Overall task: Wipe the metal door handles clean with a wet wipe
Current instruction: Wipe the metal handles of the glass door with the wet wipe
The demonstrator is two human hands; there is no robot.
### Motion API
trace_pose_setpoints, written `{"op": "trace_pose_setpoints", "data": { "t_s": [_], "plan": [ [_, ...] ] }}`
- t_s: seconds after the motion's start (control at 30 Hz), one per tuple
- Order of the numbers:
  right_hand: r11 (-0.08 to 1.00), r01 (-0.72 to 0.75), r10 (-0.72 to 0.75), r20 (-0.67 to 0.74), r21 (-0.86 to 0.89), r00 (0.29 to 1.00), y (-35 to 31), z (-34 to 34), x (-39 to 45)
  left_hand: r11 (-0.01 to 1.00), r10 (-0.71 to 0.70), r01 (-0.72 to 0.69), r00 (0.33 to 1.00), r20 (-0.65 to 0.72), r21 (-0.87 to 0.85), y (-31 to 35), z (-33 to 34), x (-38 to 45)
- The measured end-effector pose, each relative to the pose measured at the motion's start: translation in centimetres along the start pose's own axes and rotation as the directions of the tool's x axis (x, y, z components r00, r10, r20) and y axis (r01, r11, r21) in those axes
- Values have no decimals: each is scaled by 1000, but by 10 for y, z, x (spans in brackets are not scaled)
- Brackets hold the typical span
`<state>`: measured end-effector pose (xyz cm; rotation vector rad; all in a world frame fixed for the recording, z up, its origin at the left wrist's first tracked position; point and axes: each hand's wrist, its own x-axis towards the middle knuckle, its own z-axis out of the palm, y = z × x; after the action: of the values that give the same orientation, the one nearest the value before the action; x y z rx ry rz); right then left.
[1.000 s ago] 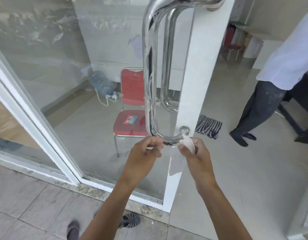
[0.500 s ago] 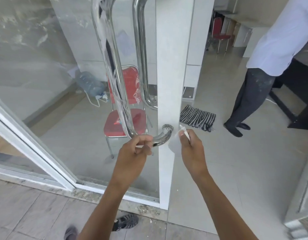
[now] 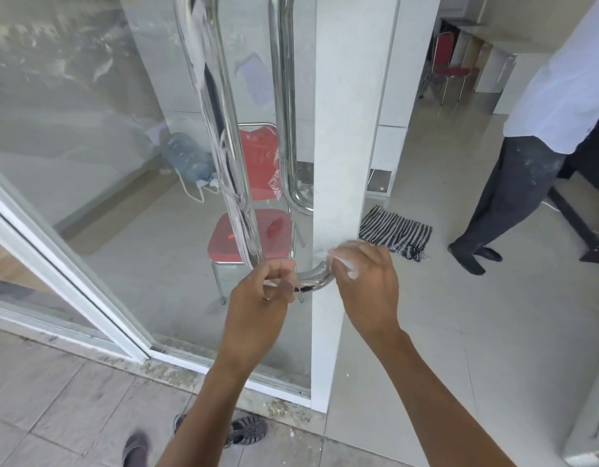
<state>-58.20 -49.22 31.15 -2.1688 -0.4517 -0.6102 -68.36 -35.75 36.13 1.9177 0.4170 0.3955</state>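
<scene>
At frame centre, the right hand [image 3: 365, 284] pinches a crumpled white wet wipe [image 3: 342, 261] against the lower bend of the polished tubular metal door handle [image 3: 224, 136]. The left hand [image 3: 257, 298] grips that bend, fingers curled round it. The handle rises along the white door frame [image 3: 342, 129].

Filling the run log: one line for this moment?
left hand: grips near handle bottom | right hand: holds wet wipe at handle base

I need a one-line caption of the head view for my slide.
Left hand grips the metal door handle at its lower bend; right hand holds a wet wipe.
</scene>
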Motion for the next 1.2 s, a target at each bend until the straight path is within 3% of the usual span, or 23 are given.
{"op": "trace_pose_setpoints", "data": {
  "t_s": [0.13, 0.3, 0.43, 0.6, 0.77, 0.83, 1.03, 1.2],
  "plan": [
    [991, 134, -133, -69, 4, 989, 11, 9, -19, 1000, -11, 11, 1000, -13, -13, -5, -6, 1],
    [989, 115, -105, -106, 95, 989, 10, 16, -37, 1000, -5, 5, 1000, -8, -11, -9, -10, 5],
    [972, 198, -190, -73, 126, 979, 6, 9, -35, 1000, 12, -12, 1000, 13, -17, -9, -7, 6],
    [992, 26, -28, 13, 126, 1000, 6, 2, -11, 999, 7, -6, 999, 41, -33, -9, 1, 7],
    [973, 142, -146, 12, 184, 989, -8, 7, -38, 999, -6, 7, 1000, 29, -47, -10, 5, 6],
    [960, 123, -141, 58, 250, 988, -5, 8, -38, 999, -10, 11, 1000, 29, -51, -10, 5, 6],
    [956, -88, 66, 87, 279, 994, 6, 6, -11, 999, -7, 8, 1000, 19, -45, -7, 6, 6],
    [969, 20, -42, 86, 244, 995, 0, 9, -32, 998, -28, 28, 1000, 5, -54, -10, 8, 2]
  ]
}}
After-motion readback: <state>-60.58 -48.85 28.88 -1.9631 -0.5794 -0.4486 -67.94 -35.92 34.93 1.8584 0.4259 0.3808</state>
